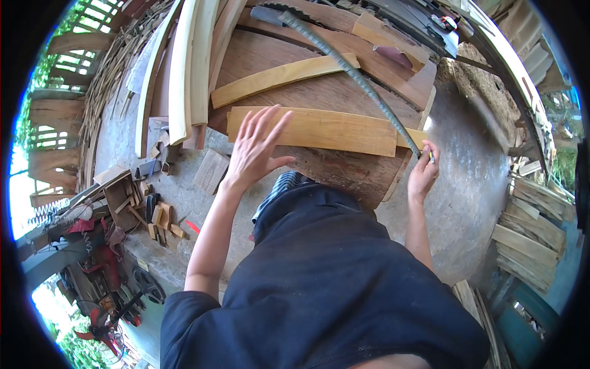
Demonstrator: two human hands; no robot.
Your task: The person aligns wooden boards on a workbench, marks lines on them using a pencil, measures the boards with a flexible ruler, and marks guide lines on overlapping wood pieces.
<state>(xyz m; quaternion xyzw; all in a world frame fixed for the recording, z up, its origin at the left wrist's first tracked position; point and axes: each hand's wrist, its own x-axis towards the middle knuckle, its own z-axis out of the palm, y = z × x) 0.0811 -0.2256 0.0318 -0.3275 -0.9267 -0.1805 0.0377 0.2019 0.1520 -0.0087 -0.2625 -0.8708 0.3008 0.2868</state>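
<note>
My left hand (252,147) is open, fingers spread, over the left end of a flat yellowish wood strip (332,130); I cannot tell whether it touches. A second strip (410,138) shows beneath its right end. Closed fingers of my right hand (424,172) hold a thin stick that looks like a pencil (432,158), beside the near end of a long graduated metal ruler (362,83). The ruler lies slantwise across the wood, with a dark grey block (268,15) at its far end. Farther back rests a curved wood strip (279,79).
The wooden worktable (344,178) stands against my front. Long pale boards (187,74) lean at the left, and wood offcuts (163,218) lie on the floor. A pedestal fan (104,329) is at lower left. Sawdust (485,92) and stacked planks (531,237) are on the right.
</note>
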